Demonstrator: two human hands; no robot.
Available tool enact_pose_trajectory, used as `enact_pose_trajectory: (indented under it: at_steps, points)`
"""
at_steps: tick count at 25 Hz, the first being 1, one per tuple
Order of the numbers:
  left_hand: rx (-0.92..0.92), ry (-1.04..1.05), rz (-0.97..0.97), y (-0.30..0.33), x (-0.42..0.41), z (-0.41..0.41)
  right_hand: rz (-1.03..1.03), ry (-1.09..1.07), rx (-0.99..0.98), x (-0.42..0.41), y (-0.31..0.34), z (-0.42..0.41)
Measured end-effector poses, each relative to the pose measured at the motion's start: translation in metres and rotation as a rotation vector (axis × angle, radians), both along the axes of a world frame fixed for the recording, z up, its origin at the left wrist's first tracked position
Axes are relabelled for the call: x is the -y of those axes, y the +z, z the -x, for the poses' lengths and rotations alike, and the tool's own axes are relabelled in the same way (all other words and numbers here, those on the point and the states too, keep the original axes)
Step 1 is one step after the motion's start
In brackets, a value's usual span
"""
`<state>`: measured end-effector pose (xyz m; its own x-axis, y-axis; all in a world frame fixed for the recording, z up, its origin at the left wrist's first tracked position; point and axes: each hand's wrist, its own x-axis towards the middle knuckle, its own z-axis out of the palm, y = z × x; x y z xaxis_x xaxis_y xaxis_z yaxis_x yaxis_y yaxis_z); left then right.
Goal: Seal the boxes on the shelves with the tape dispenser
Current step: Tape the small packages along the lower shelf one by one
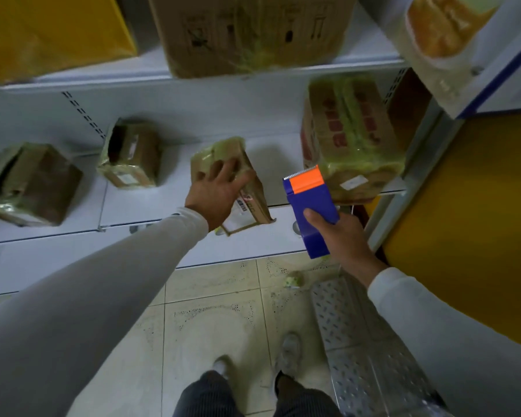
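My left hand [215, 192] grips a small taped cardboard box [223, 153] that sits tilted near the front edge of the white shelf [133, 206]. My right hand [342, 236] holds a blue tape dispenser [312, 203] with an orange top and a toothed cutter, just right of that box and apart from it. Two more small brown boxes [131, 155] [32, 183] stand further left on the same shelf. A larger box with red print and yellowish tape [352, 136] stands at the shelf's right end, behind the dispenser.
A big cardboard box [250, 31] sits on the upper shelf, with a yellow panel [51, 28] to its left. Another yellow panel [469, 221] stands at the right. On the tiled floor lie a perforated metal tray [361, 335] and a crumpled tape scrap [294, 279]. My feet are below.
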<state>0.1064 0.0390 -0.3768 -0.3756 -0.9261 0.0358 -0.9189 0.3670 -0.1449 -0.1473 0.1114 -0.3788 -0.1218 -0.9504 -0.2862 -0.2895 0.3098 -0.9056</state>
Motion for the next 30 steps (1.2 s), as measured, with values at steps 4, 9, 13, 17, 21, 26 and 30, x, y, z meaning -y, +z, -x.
enact_pose_trajectory:
  at_steps: [4, 9, 13, 17, 21, 26, 30]
  points:
    - [0.010, -0.082, 0.046, -0.019, 0.014, 0.003, -0.004, 0.002, -0.007, 0.021, -0.008, -0.005]
    - [-0.137, -0.036, -0.074, -0.048, 0.012, 0.001, -0.059, -0.057, 0.017, 0.026, -0.023, -0.027]
    - [-0.217, 0.076, -0.088, -0.037, 0.016, -0.005, -0.042, -0.099, 0.016, 0.022, -0.017, -0.046]
    - [-0.222, -0.114, -0.133, -0.032, 0.025, -0.058, 0.000, -0.073, 0.037, 0.023, -0.002, -0.058]
    - [-0.191, -0.164, -0.204, -0.036, 0.037, -0.100, 0.075, -0.020, 0.046, 0.021, 0.005, -0.066]
    - [-0.191, -0.031, -0.213, -0.034, 0.036, -0.082, 0.012, 0.069, 0.032, 0.032, 0.012, -0.063]
    - [-0.146, 0.037, -0.204, -0.029, 0.036, -0.058, -0.042, 0.178, 0.023, 0.058, 0.023, -0.047]
